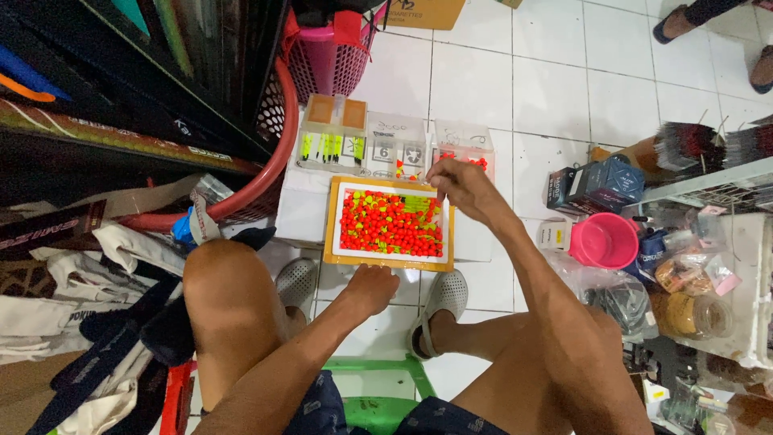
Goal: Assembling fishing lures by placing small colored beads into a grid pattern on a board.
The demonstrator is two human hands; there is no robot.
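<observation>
A shallow tray with an orange rim (328,229) lies on a white box on the tiled floor. It is filled with small red-and-yellow bead-like floats (386,225). My left hand (369,290) rests with curled fingers against the tray's near edge. My right hand (459,184) reaches over the tray's far right corner, fingertips pinched together at a small clear plastic packet (463,147) holding red pieces. Whether anything sits between the fingers is too small to tell. Several clear packets with yellow-green items (332,147) lie behind the tray.
A red mesh basket (270,161) and a pink basket (330,60) stand at the left and back. A pink bowl (604,240), dark boxes (596,185) and bagged goods crowd the right. Another person's feet (708,32) are at top right. I sit on a green stool (370,395).
</observation>
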